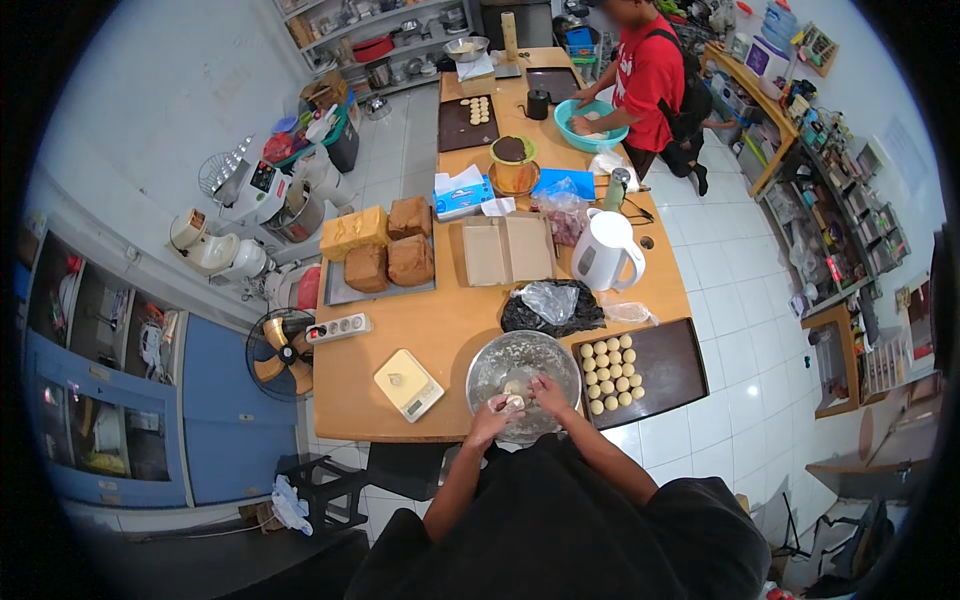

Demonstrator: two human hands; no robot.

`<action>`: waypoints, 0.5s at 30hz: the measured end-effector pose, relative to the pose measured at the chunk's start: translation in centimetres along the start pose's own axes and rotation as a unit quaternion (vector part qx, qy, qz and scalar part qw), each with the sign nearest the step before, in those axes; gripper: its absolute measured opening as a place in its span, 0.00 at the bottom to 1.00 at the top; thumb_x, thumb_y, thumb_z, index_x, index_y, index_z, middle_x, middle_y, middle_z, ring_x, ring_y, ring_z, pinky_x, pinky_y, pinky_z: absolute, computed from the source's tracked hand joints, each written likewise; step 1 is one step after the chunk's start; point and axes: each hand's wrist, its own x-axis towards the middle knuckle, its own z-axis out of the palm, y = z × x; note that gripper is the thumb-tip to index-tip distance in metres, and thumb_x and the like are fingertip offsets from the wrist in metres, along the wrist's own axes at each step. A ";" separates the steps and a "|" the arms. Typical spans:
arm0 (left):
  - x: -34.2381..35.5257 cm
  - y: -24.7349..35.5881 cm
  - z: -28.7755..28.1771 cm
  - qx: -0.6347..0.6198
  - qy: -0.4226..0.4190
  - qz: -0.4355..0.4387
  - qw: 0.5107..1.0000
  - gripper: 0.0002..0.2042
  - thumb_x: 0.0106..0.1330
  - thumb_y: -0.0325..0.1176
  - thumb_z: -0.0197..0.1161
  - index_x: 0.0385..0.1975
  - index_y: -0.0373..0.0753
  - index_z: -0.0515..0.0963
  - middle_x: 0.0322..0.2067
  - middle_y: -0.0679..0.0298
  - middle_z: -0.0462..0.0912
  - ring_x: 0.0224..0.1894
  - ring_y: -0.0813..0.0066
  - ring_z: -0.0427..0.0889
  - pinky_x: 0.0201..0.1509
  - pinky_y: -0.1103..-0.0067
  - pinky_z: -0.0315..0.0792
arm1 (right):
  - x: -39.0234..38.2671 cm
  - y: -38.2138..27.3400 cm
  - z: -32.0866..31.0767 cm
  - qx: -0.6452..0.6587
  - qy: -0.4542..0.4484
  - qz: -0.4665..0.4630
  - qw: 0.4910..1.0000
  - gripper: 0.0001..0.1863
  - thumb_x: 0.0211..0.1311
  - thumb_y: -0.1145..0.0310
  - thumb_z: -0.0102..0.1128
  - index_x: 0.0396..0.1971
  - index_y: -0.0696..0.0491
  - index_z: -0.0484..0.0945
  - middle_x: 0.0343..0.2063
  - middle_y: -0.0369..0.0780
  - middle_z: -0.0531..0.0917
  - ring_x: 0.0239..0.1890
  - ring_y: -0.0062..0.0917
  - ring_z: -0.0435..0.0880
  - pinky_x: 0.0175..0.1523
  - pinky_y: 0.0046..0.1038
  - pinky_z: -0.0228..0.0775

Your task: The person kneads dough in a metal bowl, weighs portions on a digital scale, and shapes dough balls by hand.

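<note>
From my feed, the pale dough lump is over the near part of the steel bowl, just right of the left hand, whose curled fingers hold it; I see no clear long axis. The right hand, fingers bent, is above the bowl; I can't tell its grip. Left of the bowl: the scale with 1 dough piece. Right, past its rim: the dark tray of dough balls.
</note>
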 end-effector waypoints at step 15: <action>0.7 -0.4 2.0 0.139 0.250 0.235 0.929 0.19 0.64 0.40 0.60 0.51 0.37 0.74 0.39 0.62 0.82 0.41 0.71 0.81 0.42 0.74 0.75 | -1.4 -0.6 -1.1 0.180 -0.121 0.058 0.974 0.16 0.68 0.60 0.53 0.46 0.56 0.75 0.34 0.34 0.81 0.35 0.21 0.79 0.40 0.24 0.71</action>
